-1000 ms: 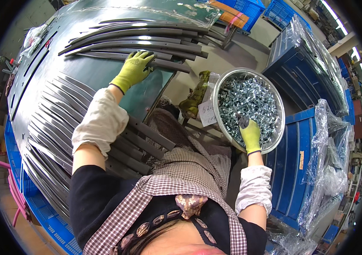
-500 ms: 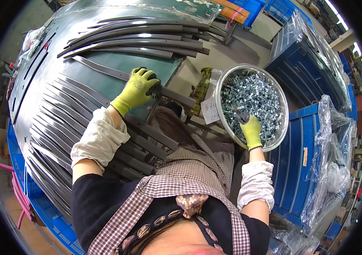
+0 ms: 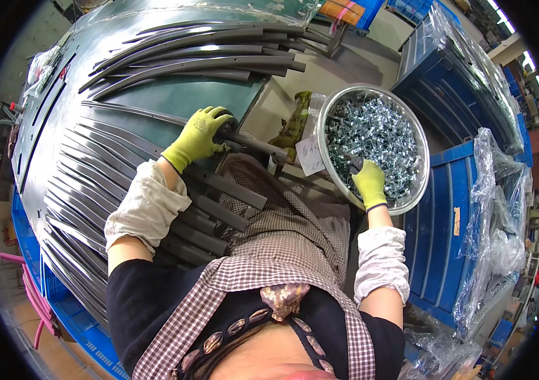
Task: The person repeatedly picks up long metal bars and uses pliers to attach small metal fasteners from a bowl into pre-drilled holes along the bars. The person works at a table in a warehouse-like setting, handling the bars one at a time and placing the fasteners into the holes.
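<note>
Although they lie well to the left of and below the fingers (image 3: pixel 221 113) of the left hand (image 3: pixel 198 134), pink tubes (image 3: pixel 34 297) and a blue plastic basket (image 3: pixel 79 326) are in view. Nearer, a row of dark strips (image 3: pixel 101 180) lies side by side on the green table (image 3: pixel 165 98), to the left of and below those fingers, some ends reaching rightward beneath them.

One separate dark strip (image 3: pixel 131 111) passes through the left hand: the fingers are bent around it, its long part running up and left of them, its short end sticking out to their right. Above them, apart, a fanned group of strips (image 3: pixel 203 60) rests on the table.

Right of the left fingers and left of the right hand (image 3: pixel 369 182) hangs a white paper tag (image 3: pixel 309 157), beside a round bowl (image 3: pixel 426 158). The right fingers are bunched at the shiny metal clips (image 3: pixel 374 126) inside it; whether they grip one, I cannot tell. Well to their right stand blue metal bins (image 3: pixel 434 237) with clear plastic wrap (image 3: pixel 481 215).
</note>
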Available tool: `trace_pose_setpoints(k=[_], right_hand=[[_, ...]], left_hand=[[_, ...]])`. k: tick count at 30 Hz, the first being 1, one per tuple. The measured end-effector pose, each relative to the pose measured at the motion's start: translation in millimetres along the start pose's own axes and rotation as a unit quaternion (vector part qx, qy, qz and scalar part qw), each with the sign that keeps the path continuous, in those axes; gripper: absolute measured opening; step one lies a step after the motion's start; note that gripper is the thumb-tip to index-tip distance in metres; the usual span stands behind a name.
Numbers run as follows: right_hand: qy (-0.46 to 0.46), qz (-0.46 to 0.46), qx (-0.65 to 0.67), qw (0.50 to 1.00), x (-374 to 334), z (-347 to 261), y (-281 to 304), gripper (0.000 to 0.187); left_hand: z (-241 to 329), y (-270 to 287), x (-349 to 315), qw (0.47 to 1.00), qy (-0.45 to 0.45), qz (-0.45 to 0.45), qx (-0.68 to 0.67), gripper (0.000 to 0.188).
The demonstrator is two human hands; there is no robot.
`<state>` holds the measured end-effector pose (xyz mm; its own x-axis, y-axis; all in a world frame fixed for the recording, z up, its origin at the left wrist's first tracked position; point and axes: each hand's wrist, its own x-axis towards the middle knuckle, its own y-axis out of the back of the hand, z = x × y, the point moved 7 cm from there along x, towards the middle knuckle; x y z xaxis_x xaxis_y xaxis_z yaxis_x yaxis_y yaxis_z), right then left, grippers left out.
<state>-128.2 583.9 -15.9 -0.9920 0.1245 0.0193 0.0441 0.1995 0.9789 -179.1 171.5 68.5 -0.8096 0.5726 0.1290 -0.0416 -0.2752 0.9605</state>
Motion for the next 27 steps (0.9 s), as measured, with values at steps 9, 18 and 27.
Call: trace_pose_setpoints(k=[9, 18, 27], right_hand=[[-0.048, 0.115, 0.209, 0.970, 5.2, 40.4, 21.4, 0.016], [0.015, -0.106, 0.478, 0.872, -56.9, -64.0, 77.9, 0.019], [0.037, -0.282, 0.682, 0.674, -120.7, -158.1, 13.1, 0.018]], left_hand=[[17.9, -7.7, -18.6, 0.998, -0.024, -0.004, 0.054, 0.064], [60.8, 22.6, -24.1, 0.993, -0.081, 0.063, -0.056, 0.065], [155.9, -2.4, -47.8, 0.952, -0.242, -0.051, -0.180, 0.056]])
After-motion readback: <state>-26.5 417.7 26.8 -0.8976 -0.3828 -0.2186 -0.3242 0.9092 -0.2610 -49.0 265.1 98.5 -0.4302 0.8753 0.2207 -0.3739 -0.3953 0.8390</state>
